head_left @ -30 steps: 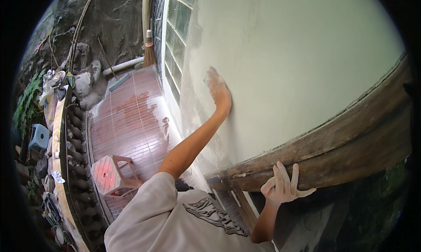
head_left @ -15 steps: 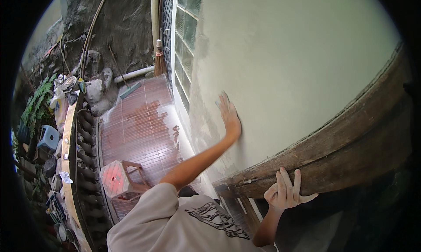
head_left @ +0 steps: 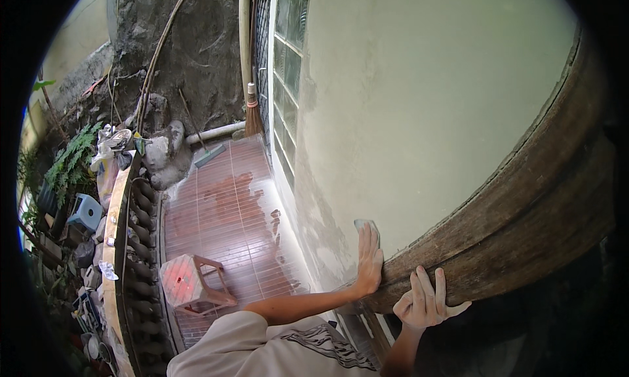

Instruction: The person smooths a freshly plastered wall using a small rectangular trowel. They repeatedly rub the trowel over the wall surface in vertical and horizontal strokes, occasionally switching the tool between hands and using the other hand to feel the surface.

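Observation:
My left hand (head_left: 371,265) is at the lower part of the pale green wall (head_left: 419,128), close to the wooden trim. Its fingers are stretched out together over a small grey piece (head_left: 360,223) like sandpaper, which shows past the fingertips against the wall. Most of that piece is hidden under the fingers. On the curved dark wooden board (head_left: 517,226), my right hand (head_left: 422,301) rests at the lower edge with fingers spread, holding nothing I can see. Pale dust coats its fingers.
A red-topped plastic stool (head_left: 190,282) stands on the wet reddish tiled floor (head_left: 229,206). Left of it runs a low balustrade (head_left: 118,226), with a blue stool (head_left: 86,212) and clutter beyond. A broom (head_left: 253,115) and a floor squeegee (head_left: 208,156) are at the back, by a glass-block window (head_left: 286,82).
My left hand has slid down the wall and rightward to beside the wooden board, the grey piece moving with it. My right hand stays on the board. The view has shifted slightly.

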The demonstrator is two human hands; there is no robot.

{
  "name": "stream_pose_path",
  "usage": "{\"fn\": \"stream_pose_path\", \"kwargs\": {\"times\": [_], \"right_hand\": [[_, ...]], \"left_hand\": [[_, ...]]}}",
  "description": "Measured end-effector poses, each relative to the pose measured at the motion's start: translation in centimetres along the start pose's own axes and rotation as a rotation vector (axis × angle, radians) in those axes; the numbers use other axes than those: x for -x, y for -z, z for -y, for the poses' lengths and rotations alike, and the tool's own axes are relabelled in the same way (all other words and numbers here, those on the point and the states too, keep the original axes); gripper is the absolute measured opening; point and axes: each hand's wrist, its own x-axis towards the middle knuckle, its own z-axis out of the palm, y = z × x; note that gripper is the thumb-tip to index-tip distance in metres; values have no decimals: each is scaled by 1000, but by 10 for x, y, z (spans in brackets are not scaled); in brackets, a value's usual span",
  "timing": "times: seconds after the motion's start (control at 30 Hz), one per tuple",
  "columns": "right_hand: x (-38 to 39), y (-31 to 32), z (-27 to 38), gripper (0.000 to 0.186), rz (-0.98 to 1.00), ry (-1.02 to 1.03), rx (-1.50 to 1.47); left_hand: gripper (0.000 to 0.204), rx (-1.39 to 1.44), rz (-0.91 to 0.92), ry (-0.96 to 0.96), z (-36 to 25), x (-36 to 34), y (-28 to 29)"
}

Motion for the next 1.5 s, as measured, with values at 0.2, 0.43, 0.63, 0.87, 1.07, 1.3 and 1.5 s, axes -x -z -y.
{"fn": "stream_pose_path", "kwargs": {"times": [0.2, 0.43, 0.63, 0.87, 1.07, 1.3, 1.5], "right_hand": [[1, 0, 0, 32, 4, 3, -16], [4, -4, -1, 33, -25, -32, -37], [5, -7, 0, 34, -36, -33, -22], [7, -5, 2, 33, -18, -45, -36], [14, 5, 7, 32, 34, -100, -235], [25, 28, 48, 30, 26, -419, -320], [-5, 0, 98, 24, -70, -589, -135]], "left_hand": [[61, 69, -43, 203, 20, 9, -7], [57, 199, -336, 495, 39, -72, -7], [55, 163, -298, 162, -19, -168, 14], [56, -67, -97, -411, -64, -141, 5], [55, -191, -92, -493, 24, -67, 16], [54, 118, -240, -446, 24, -197, 34], [57, 115, -67, -590, -10, -322, 75]]}}
